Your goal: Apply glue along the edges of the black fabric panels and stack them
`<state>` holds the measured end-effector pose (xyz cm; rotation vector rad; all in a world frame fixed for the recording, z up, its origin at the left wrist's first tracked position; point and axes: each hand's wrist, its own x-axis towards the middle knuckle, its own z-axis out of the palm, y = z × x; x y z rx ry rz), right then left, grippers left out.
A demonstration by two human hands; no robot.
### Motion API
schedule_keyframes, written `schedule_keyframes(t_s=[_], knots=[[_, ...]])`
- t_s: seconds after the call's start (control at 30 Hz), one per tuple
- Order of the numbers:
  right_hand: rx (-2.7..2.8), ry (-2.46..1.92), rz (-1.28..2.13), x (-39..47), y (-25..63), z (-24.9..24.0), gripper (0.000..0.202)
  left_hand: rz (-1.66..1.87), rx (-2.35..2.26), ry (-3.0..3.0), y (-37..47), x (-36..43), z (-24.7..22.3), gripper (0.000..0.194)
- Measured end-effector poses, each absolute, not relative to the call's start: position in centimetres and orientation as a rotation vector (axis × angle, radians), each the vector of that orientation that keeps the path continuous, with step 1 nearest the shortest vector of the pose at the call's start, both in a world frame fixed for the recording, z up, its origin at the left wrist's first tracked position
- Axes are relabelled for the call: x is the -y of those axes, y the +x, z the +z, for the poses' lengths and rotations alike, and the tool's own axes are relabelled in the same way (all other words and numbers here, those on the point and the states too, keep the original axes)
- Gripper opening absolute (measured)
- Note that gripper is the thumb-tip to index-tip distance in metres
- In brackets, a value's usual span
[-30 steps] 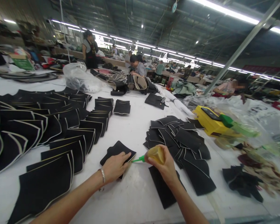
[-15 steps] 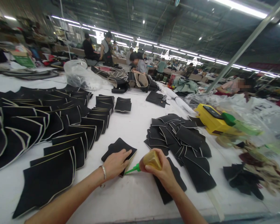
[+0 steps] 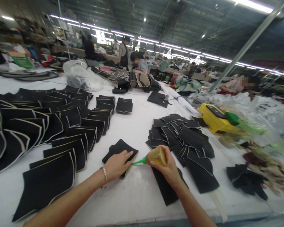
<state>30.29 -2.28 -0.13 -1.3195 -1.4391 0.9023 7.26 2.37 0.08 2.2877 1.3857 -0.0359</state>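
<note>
Your L hand lies nearly flat at lower ctr, fingers extended & slightly apart, pressing down on a blk panel w/o gripping it; index reaches twd the panel's R corner. Your R hand, just R of it, is wrapped round a squeeze bottle, thumb & fingers closed on its sides. Bottle = translucent plastic, rounded, amber-ish contents, tipped nearly on its side; its thin tapered grn nozzle points L at the panel's pale edge, by your L thumb. Can't tell if the tip touches.

Panel's matte, smooth, flat, w/ stepped outline at its L end. Silvery bracelet on your L wrist.

Under/behind your R hand, btm ctr: another blk piece, flat, partly hidden. Just above, R of ctr: loose heap of blk pcs, pale cut edges showing, overlapping at odd angles. Whole L side: overlapping rows of blk panels, curved outlines, cream edges, fanned like shingles. Sm. stack stands apart nr ctr. All on a white tabletop.

R side: boxy yellow container, crinkly clear plastic; lower R, ragged blk scraps next to limp beige scraps. Upper ctr-L: puffy clear bag, then curled blk pcs w/ beige inner faces. Co-workers in bkgd, top of frame.
</note>
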Motion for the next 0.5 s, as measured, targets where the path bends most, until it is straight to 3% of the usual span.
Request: schedule_keyframes(t_s=[0.17, 0.5], knots=[[1.468, -1.216, 1.067, 2.7, 29.8, -0.1, 0.057, -0.024, -1.386, 2.277, 7.3, -2.3, 0.1, 0.056], [1.476, -1.356, 0.699, 0.7, 31.3, -0.2, 0.057, 0.008, -1.372, 2.254, 7.1, -2.5, -0.4, 0.054]])
